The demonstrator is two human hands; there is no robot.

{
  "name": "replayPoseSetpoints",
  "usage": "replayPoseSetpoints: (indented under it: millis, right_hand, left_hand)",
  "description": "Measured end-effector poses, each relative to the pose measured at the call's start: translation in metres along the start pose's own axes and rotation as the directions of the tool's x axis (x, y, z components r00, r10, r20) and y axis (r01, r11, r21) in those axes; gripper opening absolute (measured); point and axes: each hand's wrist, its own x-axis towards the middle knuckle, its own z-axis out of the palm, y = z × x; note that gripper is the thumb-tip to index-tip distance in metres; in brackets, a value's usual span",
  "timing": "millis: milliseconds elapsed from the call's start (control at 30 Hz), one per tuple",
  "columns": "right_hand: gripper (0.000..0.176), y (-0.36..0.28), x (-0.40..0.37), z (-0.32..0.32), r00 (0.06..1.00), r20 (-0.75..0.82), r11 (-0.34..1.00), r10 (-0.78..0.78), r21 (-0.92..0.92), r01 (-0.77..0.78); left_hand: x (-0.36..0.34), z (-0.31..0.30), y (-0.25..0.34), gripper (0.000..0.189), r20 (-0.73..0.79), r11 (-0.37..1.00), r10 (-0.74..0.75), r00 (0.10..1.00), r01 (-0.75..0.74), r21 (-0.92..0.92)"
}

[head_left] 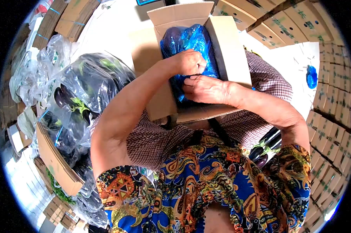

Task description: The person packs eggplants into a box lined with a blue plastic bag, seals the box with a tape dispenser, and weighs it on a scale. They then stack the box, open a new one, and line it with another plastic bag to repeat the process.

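An open cardboard box [230, 50] stands in front of me with its flaps folded out. Inside it is a translucent blue plastic bag [197, 37] with dark purple eggplants [172, 37] showing through. My left hand [190, 63] is closed in a fist over the bag, its fingertips pressed into the blue film. Just below it, almost touching, my right hand [206, 89] is closed with curled fingers on the same film. Exactly what part of the bag lies between the fingers is partly hidden.
Clear plastic bags of eggplants [94, 73] lie to the left, near flattened cardboard [55, 159]. Stacked cartons [331, 93] line the right side, with more cartons [276, 29] at the back right. A small blue plastic piece [311, 77] lies on the white floor [301, 97].
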Motion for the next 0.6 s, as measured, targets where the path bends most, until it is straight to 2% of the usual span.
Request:
replayPoseSetpoints:
  millis: [67, 100, 133, 167, 233, 267, 300, 367, 400, 467, 500, 533, 600]
  right_hand:
    - [0.007, 0.007, -0.004, 0.0, 0.997, -0.002, 0.996, 0.083, -0.024, -0.083]
    - [0.012, 0.016, -0.007, 0.001, 0.98, 0.015, 0.972, 0.198, 0.123, -0.199]
    - [0.013, 0.026, -0.008, 0.001, 0.961, 0.009, 0.955, 0.277, 0.105, -0.276]
    - [0.015, 0.036, -0.009, 0.002, 0.935, 0.0, 0.932, 0.354, 0.088, -0.353]
    - [0.02, 0.054, -0.011, 0.01, 0.885, -0.107, 0.886, 0.452, 0.173, -0.431]
    - [0.027, 0.062, -0.01, 0.018, 0.87, 0.003, 0.857, 0.493, 0.172, -0.486]
    - [0.029, 0.066, -0.01, 0.022, 0.809, 0.001, 0.78, 0.588, 0.263, -0.568]
    - [0.03, 0.071, -0.008, 0.04, 0.734, -0.105, 0.724, 0.671, 0.303, -0.619]
    - [0.026, 0.072, -0.005, 0.039, 0.734, -0.099, 0.732, 0.672, 0.237, -0.638]
    - [0.019, 0.074, 0.002, 0.033, 0.734, -0.09, 0.739, 0.673, 0.107, -0.665]
    - [0.018, 0.079, 0.004, 0.037, 0.707, -0.08, 0.71, 0.702, 0.15, -0.688]
    - [0.017, 0.082, 0.005, 0.041, 0.719, -0.081, 0.722, 0.691, 0.142, -0.678]
    - [0.018, 0.091, 0.006, 0.044, 0.73, -0.077, 0.732, 0.679, 0.146, -0.665]
  left_hand:
    - [-0.01, 0.008, -0.021, 0.009, -0.258, 0.969, -0.052, 0.965, 0.111, 0.221]
    - [-0.016, 0.012, -0.029, 0.009, -0.383, 0.932, -0.054, 0.922, 0.184, 0.313]
    - [-0.023, 0.005, -0.02, 0.01, -0.373, 0.869, -0.14, 0.917, 0.295, 0.398]
    - [-0.027, 0.01, -0.016, 0.01, -0.426, 0.865, -0.141, 0.894, 0.32, 0.386]
    - [-0.032, 0.016, -0.011, 0.01, -0.525, 0.855, -0.135, 0.84, 0.366, 0.368]
    - [-0.033, 0.012, -0.012, 0.012, -0.499, 0.863, -0.195, 0.845, 0.389, 0.322]
    - [-0.034, 0.01, -0.013, 0.013, -0.517, 0.862, -0.191, 0.835, 0.394, 0.319]
    - [-0.043, 0.01, -0.011, 0.014, -0.546, 0.86, -0.188, 0.816, 0.405, 0.309]
    - [-0.055, 0.005, 0.011, 0.019, -0.46, 0.867, -0.187, 0.868, 0.366, 0.339]
    - [-0.065, 0.02, 0.022, 0.025, -0.384, 0.845, -0.033, 0.923, 0.232, 0.483]
    - [-0.067, 0.026, 0.024, 0.028, -0.337, 0.821, 0.044, 0.94, 0.158, 0.549]
    - [-0.065, 0.034, 0.022, 0.039, -0.273, 0.77, 0.032, 0.962, 0.15, 0.62]
    - [-0.055, 0.035, 0.016, 0.04, -0.315, 0.758, -0.055, 0.947, 0.245, 0.604]
